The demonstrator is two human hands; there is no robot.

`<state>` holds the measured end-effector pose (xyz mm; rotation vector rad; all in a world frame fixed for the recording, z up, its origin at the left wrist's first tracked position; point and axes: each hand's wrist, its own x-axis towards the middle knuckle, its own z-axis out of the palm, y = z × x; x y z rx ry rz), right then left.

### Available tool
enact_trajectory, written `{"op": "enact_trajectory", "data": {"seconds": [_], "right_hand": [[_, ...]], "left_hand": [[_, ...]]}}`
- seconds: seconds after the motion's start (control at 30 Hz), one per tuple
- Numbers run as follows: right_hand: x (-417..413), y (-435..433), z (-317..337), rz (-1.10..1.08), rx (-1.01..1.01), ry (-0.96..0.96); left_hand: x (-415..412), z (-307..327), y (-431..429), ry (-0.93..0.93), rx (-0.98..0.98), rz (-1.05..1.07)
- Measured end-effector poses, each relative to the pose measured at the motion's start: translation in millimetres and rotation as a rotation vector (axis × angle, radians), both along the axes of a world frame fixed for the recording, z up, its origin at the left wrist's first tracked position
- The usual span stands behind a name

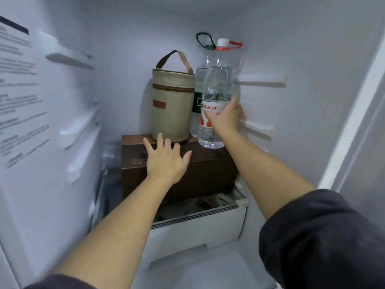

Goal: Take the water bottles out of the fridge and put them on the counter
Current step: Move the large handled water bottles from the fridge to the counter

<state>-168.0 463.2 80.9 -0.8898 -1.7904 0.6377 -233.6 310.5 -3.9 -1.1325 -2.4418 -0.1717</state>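
Inside, the white fridge fills the view, with a printed sticker sheet on its left wall and moulded shelf rails on its right wall. At mid-height a dark brown cardboard box sits above a white drawer that stands partly pulled out. On top of the box, toward the back, stands a beige cylindrical zip bag with a brown strap handle. Just to the right of it are 2 clear plastic water bottles, both upright. The rear 1, the green-labelled bottle, touches or nearly touches the bag and has a dark green carry loop at its neck. The front 1, the red-labelled bottle, has a white cap and a red carry loop, and partly covers the green-labelled bottle. Its base is at the front right corner of the box top; whether it rests there or is just clear of it is hard to say. The right hand grips this bottle at the label, fingers wrapped round it from the right side. The left hand holds nothing, its fingers spread wide in front of the box's upper edge, just below the bag. Both forearms are bare, and a dark sleeve is pushed up on the right one.
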Motion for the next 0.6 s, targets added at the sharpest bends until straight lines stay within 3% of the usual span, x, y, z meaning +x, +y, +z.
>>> {"op": "enact_trajectory", "data": {"seconds": [0.17, 0.6], "right_hand": [[-23, 7, 17, -0.053, -0.152, 0.015], [11, -18, 18, 0.11, -0.077, -0.095]], "left_hand": [[-2, 1, 2, -0.013, 0.001, -0.006], [0, 1, -2, -0.02, 0.005, -0.015]]}}
